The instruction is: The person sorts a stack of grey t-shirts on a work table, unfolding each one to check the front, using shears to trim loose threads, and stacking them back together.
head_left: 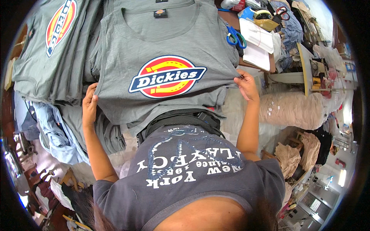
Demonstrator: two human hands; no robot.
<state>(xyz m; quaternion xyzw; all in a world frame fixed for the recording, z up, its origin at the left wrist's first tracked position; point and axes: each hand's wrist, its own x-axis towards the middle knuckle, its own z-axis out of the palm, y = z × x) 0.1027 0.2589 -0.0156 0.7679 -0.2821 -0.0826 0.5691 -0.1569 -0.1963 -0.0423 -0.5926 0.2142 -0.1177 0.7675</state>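
The grey top [162,48] takes up the middle, lying front up in front of the person's waist, apparently over others like it. To its left a stack of grey garments [71,73] is layered up, and to the right stands a pale pinkish bundle [293,111]. Light blue cloth [61,133] hangs below the stack. On the chest of the top sits a red, yellow and navy emblem [167,77], wholly visible and almost level.

Both hands are closed on the top: the left hand [90,104] pinches its left edge and the right hand [246,86] its right edge (the right thumb partly hides that grip). Beyond, white papers [256,57] and blue-handled scissors [236,37] rest by the brown worktop's edge, and a small dark neck label [160,13] shows inside the collar.

As I judge it, the spreading is well along: emblem and label are on, the chest lies fairly smooth. Left undone, it seems, is the lower part, rippled and uneven at the hem.
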